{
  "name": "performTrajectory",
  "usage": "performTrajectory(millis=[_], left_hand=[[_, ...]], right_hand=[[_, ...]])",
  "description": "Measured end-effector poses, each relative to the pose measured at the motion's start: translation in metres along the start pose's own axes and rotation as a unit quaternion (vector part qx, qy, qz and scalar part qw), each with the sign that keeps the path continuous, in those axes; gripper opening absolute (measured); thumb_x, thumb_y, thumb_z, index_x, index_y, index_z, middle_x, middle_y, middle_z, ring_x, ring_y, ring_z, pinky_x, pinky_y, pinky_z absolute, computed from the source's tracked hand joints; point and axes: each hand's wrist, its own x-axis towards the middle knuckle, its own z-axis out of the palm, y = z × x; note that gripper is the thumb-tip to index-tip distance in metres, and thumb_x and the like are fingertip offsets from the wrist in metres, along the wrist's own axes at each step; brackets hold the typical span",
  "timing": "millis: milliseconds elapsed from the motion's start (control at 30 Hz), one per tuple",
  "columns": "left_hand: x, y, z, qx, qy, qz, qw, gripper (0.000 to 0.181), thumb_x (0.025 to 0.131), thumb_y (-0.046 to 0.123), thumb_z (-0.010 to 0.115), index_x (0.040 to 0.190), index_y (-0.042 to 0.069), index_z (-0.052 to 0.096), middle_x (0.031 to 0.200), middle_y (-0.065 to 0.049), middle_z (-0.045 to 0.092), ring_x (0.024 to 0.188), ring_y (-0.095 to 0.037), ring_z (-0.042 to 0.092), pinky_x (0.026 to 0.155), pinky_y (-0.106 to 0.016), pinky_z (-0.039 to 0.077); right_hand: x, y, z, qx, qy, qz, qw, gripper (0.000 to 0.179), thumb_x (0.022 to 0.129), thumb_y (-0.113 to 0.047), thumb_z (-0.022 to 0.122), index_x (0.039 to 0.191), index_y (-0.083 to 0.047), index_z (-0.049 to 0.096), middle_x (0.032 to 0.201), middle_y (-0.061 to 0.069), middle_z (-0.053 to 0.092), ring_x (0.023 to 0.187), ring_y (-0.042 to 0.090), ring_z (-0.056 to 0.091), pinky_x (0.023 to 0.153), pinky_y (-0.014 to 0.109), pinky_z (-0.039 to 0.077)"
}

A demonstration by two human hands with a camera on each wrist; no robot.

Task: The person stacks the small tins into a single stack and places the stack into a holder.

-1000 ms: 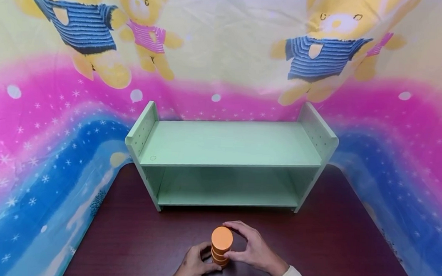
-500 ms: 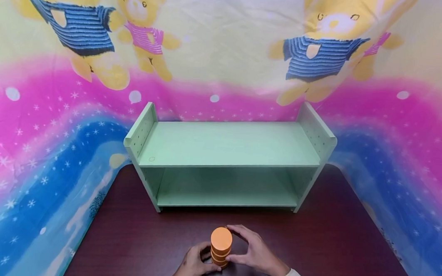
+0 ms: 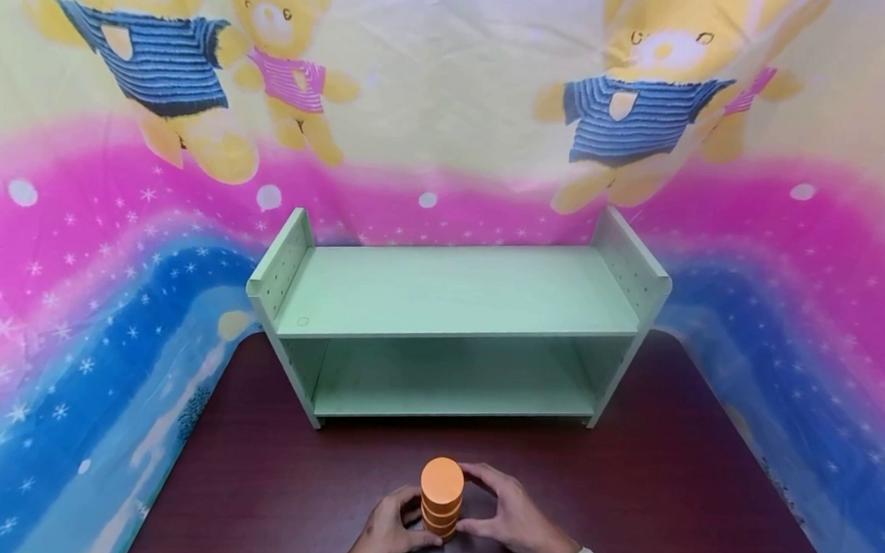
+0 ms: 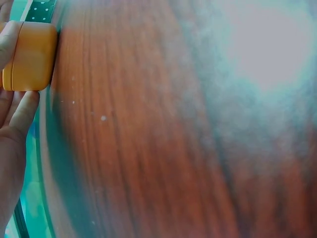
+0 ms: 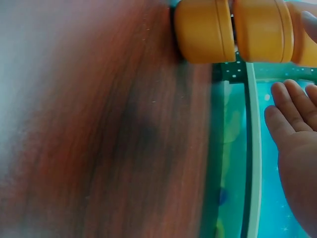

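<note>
A stack of orange round lidded containers (image 3: 442, 487) stands upright on the dark table, in front of the shelf. Three of the orange containers (image 5: 203, 30) show in the right wrist view. My left hand (image 3: 387, 527) grips the lowest part of the stack, thumb in front and fingers on the far side. In the left wrist view its fingers touch the bottom container (image 4: 37, 57). My right hand (image 3: 509, 510) is at the stack's right side, thumb and index spread with their tips right at its edge. In the right wrist view its other fingers (image 5: 292, 109) are apart from the containers.
A pale green two-tier shelf (image 3: 457, 294) with raised side panels stands at the back of the table. The dark reddish wood table (image 3: 672, 489) extends to both sides. A bear-patterned cloth (image 3: 435, 126) hangs behind and around it.
My right hand has slid down and to the right, from around the upper containers to the stack's side. The left hand keeps its grip, and the stack stays in place.
</note>
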Motion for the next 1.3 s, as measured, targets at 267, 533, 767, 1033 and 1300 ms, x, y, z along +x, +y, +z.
performTrajectory(millis=[267, 533, 767, 1033, 1300], left_hand=[[0.000, 0.001, -0.001, 0.016, -0.004, 0.007, 0.9998, 0.056, 0.069, 0.011, 0.092, 0.118, 0.002, 0.065, 0.114, -0.008, 0.063, 0.110, -0.026, 0.066, 0.088, -0.025, 0.056], [-0.001, 0.004, 0.000, -0.010, -0.003, 0.010, 0.9999, 0.055, 0.068, 0.002, 0.091, 0.116, 0.000, 0.064, 0.113, -0.010, 0.062, 0.112, -0.027, 0.064, 0.090, -0.025, 0.055], [0.000, 0.002, -0.001, -0.010, -0.002, 0.014, 0.9998, 0.053, 0.068, 0.002, 0.091, 0.113, 0.000, 0.065, 0.112, -0.010, 0.062, 0.112, -0.025, 0.065, 0.090, -0.024, 0.055], [0.000, 0.001, -0.002, -0.008, -0.005, 0.023, 0.9997, 0.051, 0.068, 0.003, 0.091, 0.113, 0.001, 0.065, 0.112, -0.010, 0.062, 0.111, -0.021, 0.065, 0.091, -0.023, 0.054], [0.000, 0.001, -0.002, -0.017, -0.007, 0.017, 0.9997, 0.052, 0.068, 0.002, 0.091, 0.113, -0.001, 0.065, 0.112, -0.010, 0.063, 0.110, -0.019, 0.065, 0.090, -0.024, 0.055]], right_hand=[[-0.003, 0.007, 0.002, 0.008, -0.014, 0.035, 0.9992, 0.066, 0.084, -0.027, 0.083, 0.139, -0.008, 0.054, 0.134, 0.007, 0.061, 0.124, 0.019, 0.056, 0.103, 0.031, 0.049], [-0.005, 0.010, 0.005, -0.038, -0.034, 0.078, 0.9956, 0.070, 0.083, -0.034, 0.084, 0.136, 0.001, 0.055, 0.134, 0.014, 0.061, 0.124, 0.027, 0.056, 0.102, 0.036, 0.049], [-0.004, 0.014, 0.010, -0.016, -0.042, 0.090, 0.9949, 0.069, 0.081, -0.033, 0.085, 0.135, -0.001, 0.056, 0.132, 0.011, 0.062, 0.123, 0.024, 0.057, 0.103, 0.035, 0.049], [-0.004, 0.022, 0.015, -0.008, -0.052, 0.084, 0.9951, 0.068, 0.083, -0.034, 0.084, 0.135, 0.000, 0.056, 0.131, 0.012, 0.062, 0.123, 0.020, 0.057, 0.102, 0.035, 0.050], [-0.003, 0.024, 0.018, -0.004, -0.065, 0.077, 0.9950, 0.066, 0.084, -0.034, 0.083, 0.135, -0.001, 0.056, 0.132, 0.010, 0.063, 0.123, 0.017, 0.057, 0.103, 0.037, 0.050]])
